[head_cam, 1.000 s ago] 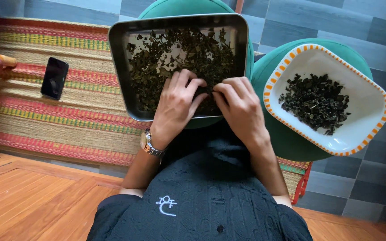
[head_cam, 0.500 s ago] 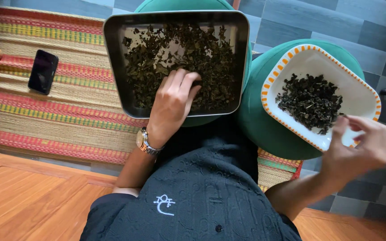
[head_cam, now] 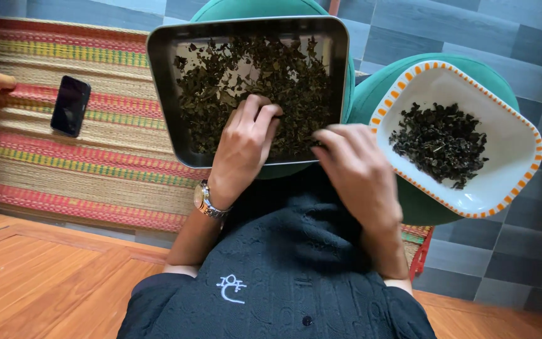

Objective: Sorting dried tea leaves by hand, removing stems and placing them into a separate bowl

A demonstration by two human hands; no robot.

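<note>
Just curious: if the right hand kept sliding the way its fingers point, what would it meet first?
Probably the dried leaves in the metal tray; the right hand already reaches over the tray's near rim.

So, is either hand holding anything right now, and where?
Cannot tell for sure. The left hand rests curled on the leaves in the metal tray; the right hand is at the tray's near edge, blurred.

Soft even daylight, sharp focus, slight motion blur
</note>
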